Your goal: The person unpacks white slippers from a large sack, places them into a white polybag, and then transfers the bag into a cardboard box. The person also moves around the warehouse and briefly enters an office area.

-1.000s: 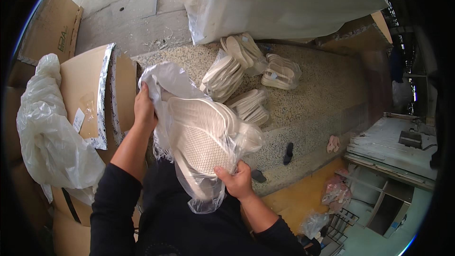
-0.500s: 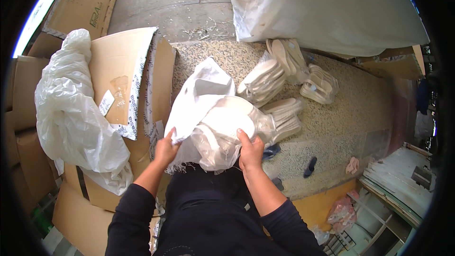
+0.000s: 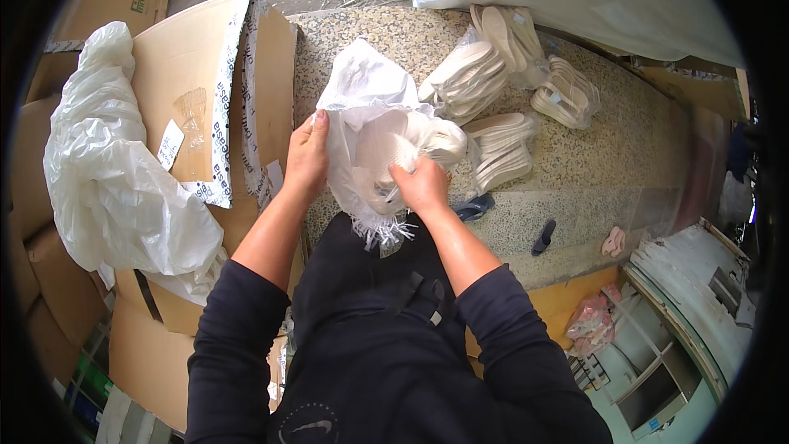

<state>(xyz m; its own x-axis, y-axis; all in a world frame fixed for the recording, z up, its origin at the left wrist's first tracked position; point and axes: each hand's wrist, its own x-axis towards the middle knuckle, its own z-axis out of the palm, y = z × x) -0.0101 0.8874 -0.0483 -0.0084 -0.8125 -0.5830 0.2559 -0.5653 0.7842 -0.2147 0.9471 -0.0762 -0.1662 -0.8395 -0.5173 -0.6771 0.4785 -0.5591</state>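
Right grip [image 3: 426, 187] is closed on a plastic-wrapped bundle of cream soles [image 3: 386, 148], its fingers mostly hidden. Left grip [image 3: 307, 156] holds the edge of a white woven sack [image 3: 370, 74], its fingertips hard to make out. Between the two grips, the bundle lies against the sack, partly masked; how far inside is unclear. Beyond the right grip, other bagged soles [image 3: 503, 148] overlap on the speckled floor [image 3: 629, 127]
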